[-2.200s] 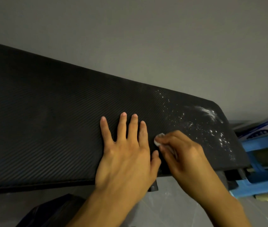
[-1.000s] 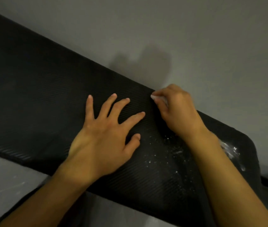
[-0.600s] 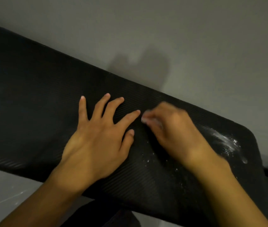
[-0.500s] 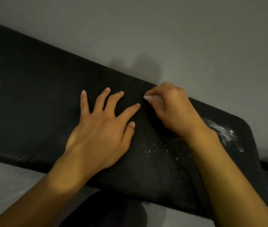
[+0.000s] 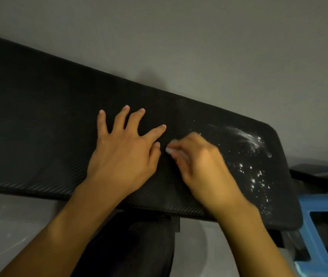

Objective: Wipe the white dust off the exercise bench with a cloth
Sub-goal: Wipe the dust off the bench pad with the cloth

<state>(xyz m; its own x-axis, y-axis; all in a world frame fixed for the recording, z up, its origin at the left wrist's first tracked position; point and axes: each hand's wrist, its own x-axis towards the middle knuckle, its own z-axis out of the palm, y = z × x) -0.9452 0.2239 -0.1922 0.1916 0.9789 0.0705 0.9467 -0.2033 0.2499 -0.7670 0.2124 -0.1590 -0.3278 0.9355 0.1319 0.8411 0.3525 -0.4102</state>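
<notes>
Bench [image 5: 39,126] padding fills the middle of the frame, a long black slab running from the upper left down to a rounded end at the right. Its cover is ribbed with fine diagonal lines. Behind it, across the top of the frame, stands a plain grey wall [image 5: 199,47], with a faint shadow just above the bench's far edge. Pale grey floor [image 5: 9,226] shows below the near edge at the lower left.

Dust [image 5: 249,137] lies on the right end of the bench: a white streak near the far right corner and loose specks scattered down toward the near edge.

The left hand [image 5: 125,156] lies flat on the bench at mid-frame, palm down, fingers straight and spread. Just right of it the right hand [image 5: 205,168] is blurred. Its curled fingers pinch a small white cloth [image 5: 169,149], of which only a bit shows at the fingertips, close to the left thumb and low over the cover. The blur hides whether it touches. The dust lies right of that hand, apart from the cloth.

At the lower right, below the bench end, sits a blue stool [image 5: 319,203]. A black shape [image 5: 131,246] fills the lower middle under the bench; what it is I cannot tell.
</notes>
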